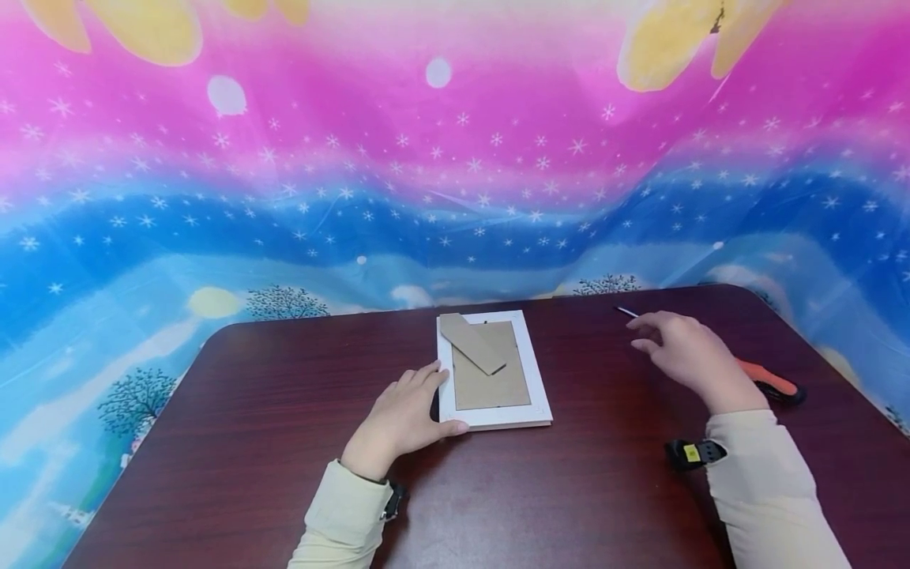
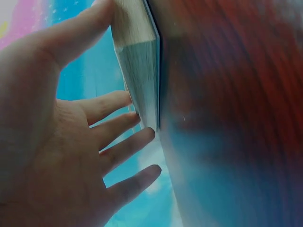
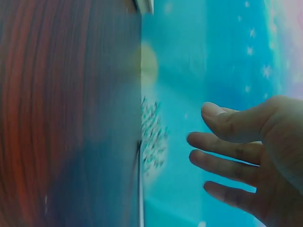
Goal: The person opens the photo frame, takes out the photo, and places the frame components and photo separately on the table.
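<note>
A white picture frame (image 1: 538,371) lies back up on the table, its brown cardboard back panel (image 1: 490,391) and slanted easel stand (image 1: 471,341) showing. My left hand (image 1: 404,415) is at its left side, thumb at the near corner and fingers spread along the edge. In the left wrist view, the frame's thick side (image 2: 137,61) stands beside the extended fingers (image 2: 125,151). Over a screwdriver with an orange and black handle (image 1: 771,379) is my right hand (image 1: 686,352), which hides its middle. In the right wrist view, the metal shaft (image 3: 140,189) is apart from the loosely bent fingers.
The dark red-brown wooden table (image 1: 284,442) has rounded far corners. Behind it hangs a pink and blue cloth (image 1: 398,182) with snowflakes and trees. A black band with a yellow label (image 1: 692,454) is at the right wrist, and another black band (image 1: 393,502) at the left.
</note>
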### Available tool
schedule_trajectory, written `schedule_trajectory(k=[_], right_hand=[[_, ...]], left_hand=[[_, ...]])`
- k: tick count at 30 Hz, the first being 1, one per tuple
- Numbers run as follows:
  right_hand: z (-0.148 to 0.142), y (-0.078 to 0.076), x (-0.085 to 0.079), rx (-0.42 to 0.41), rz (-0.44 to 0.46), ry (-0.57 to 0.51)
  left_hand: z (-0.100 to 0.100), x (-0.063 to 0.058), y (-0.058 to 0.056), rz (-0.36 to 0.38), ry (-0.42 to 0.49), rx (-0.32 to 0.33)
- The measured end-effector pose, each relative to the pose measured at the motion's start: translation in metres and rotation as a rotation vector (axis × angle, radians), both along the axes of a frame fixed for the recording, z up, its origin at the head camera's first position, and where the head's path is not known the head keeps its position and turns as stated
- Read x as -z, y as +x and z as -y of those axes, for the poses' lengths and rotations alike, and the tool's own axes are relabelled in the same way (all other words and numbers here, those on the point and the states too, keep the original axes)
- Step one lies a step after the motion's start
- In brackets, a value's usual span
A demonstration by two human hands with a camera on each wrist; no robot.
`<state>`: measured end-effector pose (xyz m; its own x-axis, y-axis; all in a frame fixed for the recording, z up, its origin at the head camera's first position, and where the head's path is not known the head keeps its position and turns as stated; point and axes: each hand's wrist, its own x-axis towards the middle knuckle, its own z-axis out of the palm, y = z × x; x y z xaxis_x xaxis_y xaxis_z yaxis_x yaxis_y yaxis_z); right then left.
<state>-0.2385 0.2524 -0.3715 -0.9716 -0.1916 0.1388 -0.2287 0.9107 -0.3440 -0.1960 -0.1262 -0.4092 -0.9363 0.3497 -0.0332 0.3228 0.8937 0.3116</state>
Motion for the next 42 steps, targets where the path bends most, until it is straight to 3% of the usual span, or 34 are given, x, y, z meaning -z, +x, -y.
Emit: schedule_trajectory(k=[11,21,32,42], right_hand=[[0.044,0.002,0.001,-0.133,-0.126,0.106],[0.061,0.008,0.004,-0.173,-0.162,0.152],[0.081,0.017,0.011,-0.295,-0.106,0.153],[0.103,0.025,0.017,-0.388,0.003,0.159]], left_hand=[[0.008,-0.006,-0.001,-0.049,0.028,0.055],[0.01,-0.007,-0.002,-0.076,0.036,0.094],[0.009,-0.004,-0.003,-0.104,0.025,0.16],[0.004,-0.002,0.0,-0.143,0.006,0.187]])
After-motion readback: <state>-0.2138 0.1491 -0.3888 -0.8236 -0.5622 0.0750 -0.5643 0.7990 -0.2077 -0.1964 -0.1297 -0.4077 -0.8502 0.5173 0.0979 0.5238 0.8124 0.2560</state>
